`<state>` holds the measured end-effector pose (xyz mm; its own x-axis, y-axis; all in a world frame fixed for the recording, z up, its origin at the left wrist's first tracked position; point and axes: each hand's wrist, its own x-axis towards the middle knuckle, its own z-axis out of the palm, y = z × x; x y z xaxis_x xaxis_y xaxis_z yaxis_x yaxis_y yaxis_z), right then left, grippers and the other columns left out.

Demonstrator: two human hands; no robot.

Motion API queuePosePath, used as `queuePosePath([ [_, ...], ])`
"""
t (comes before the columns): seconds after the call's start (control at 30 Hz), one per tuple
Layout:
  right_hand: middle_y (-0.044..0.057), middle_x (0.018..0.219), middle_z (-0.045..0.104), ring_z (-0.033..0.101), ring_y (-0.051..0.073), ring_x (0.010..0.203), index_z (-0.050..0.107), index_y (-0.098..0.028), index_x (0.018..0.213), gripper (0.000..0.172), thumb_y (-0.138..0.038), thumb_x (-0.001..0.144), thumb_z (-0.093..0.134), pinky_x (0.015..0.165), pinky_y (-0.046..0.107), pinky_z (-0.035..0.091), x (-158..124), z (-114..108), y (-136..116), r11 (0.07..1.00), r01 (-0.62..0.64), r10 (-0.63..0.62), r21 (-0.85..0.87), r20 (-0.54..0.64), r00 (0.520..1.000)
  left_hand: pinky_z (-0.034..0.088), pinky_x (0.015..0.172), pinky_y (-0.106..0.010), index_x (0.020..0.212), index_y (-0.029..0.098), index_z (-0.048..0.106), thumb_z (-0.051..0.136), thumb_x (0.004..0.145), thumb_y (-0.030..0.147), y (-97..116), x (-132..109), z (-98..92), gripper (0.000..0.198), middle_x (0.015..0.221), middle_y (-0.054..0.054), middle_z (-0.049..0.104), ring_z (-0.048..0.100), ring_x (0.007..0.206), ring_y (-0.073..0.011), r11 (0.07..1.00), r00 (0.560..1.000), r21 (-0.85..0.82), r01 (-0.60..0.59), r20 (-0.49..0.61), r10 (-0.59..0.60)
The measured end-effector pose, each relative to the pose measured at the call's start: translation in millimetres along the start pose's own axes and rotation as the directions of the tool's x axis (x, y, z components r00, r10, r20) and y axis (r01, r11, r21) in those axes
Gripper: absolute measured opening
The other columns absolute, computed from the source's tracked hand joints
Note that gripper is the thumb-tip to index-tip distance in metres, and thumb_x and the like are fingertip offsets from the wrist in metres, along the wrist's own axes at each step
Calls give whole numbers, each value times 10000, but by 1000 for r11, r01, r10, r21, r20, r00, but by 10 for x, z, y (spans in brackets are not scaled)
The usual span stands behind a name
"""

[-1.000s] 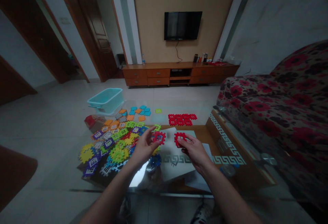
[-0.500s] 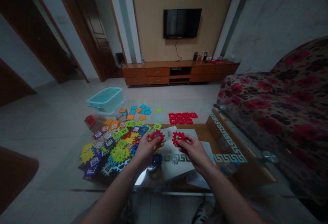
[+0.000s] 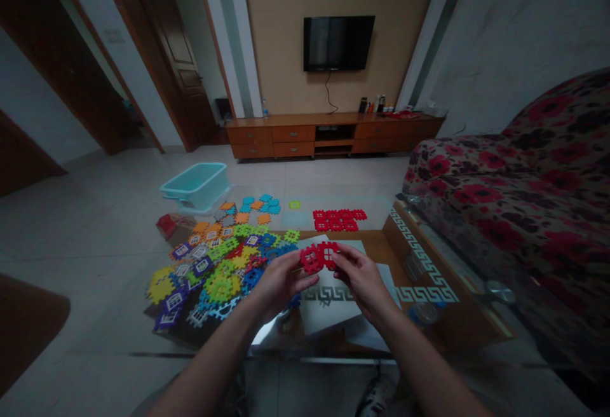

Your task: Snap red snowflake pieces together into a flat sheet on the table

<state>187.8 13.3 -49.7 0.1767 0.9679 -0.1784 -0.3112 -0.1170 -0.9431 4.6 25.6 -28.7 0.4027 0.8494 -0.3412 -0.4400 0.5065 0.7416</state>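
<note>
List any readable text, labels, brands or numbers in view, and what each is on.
No text can be read anywhere in view.
Labels on the bottles on the wooden TV cabinet: too small to read.
White Greek-key border on the glass table: a pattern, not lettering.

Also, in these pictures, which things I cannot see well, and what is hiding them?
Head view only:
- The join of the red interlocking plastic pieces: covered by the left hand and right hand.
- Small items on the far cabinet: too small to identify.
- Shoe: cut off by the bottom edge.
</note>
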Motion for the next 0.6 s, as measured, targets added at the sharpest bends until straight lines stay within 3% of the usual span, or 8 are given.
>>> queuePosePath([
  [0.1, 78, 970, 725, 645, 170, 750, 723, -168, 1076, 574, -462, 603, 863, 639, 286, 478, -18, 1, -23, 999, -20, 21, -42, 23, 1000, 529, 938, -332, 1117, 139, 684, 704, 852, 212, 12, -27, 1, 276, 1133, -137, 721, 694, 1013, -214, 1000, 998, -6, -16, 62, 16],
  [0.3, 46, 845, 725, 616, 159, 707, 725, -193, 1029, 529, -476, 605, 863, 601, 249, 396, 8, -37, 16, 994, -41, 46, -99, 47, 998, 476, 943, -299, 1165, 129, 683, 776, 817, 270, 0, -43, -20, 387, 1159, -140, 711, 671, 1049, -211, 998, 978, 25, -60, 203, 53],
  [0.6, 54, 914, 730, 599, 160, 749, 723, -193, 997, 455, -501, 673, 813, 633, 261, 403, -59, 20, 8, 984, -15, 37, -176, 122, 992, 472, 962, -344, 1096, 118, 700, 872, 706, 283, -43, -19, -12, 456, 1094, -135, 719, 679, 1002, -215, 995, 985, 38, -90, 148, 83],
])
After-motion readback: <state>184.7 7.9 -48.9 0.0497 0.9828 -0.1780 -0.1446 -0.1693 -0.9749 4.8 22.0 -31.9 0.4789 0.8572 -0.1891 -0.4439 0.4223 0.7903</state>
